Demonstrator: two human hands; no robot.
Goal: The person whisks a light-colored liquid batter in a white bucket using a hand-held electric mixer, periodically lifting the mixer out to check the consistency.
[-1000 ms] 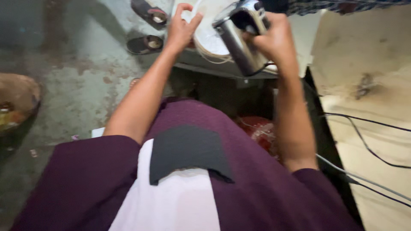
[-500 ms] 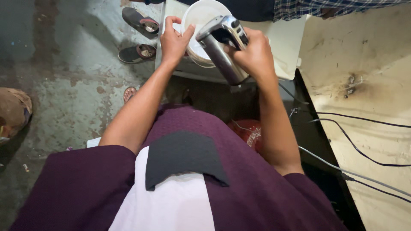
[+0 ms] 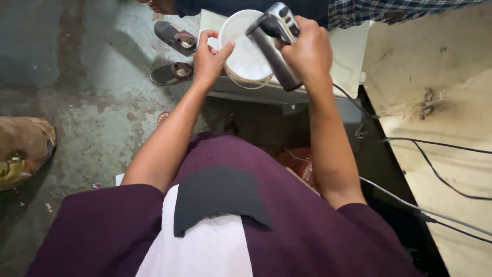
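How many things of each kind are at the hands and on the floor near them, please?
White bucket, held at its rim by the left hand: 1
Grey power tool, gripped by the right hand: 1
Sandals on the floor: 2
Cables at the right: at least 2
Total: at least 6

Bucket (image 3: 245, 51): white, plain.
Tool (image 3: 274, 43): grey body, black handle.
Shirt (image 3: 287, 215): dark purple, with black patch and white panel.
Cloth at top (image 3: 389, 10): blue and white check.
Sandals (image 3: 174, 54): dark grey.
Floor (image 3: 77, 77): grey-green, stained.
Board (image 3: 441, 102): pale beige.
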